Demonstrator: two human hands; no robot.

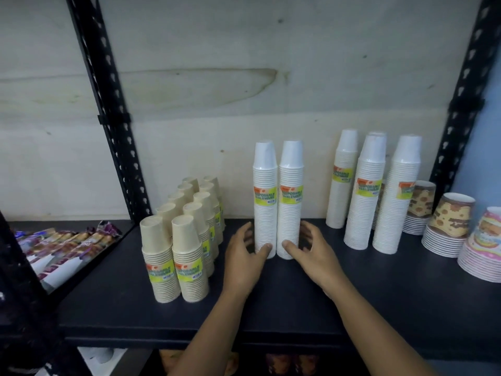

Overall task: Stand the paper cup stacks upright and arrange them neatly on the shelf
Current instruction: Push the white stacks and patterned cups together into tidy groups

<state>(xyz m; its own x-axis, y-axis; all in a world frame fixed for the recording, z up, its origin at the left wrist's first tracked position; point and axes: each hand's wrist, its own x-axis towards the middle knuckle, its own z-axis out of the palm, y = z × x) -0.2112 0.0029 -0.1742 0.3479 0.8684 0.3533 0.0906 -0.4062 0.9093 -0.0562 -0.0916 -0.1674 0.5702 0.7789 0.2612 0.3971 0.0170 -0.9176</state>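
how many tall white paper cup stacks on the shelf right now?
6 tall white paper cup stacks. Two side by side at centre, held by left hand and right hand. Four at right: one rear-left, two in front, one mostly hidden behind them. More may be hidden.

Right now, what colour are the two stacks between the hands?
White stacks, yellow-green labels; head view.

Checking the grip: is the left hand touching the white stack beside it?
Touching. The head view shows the left hand, thumb lying against the base of the left white stack.
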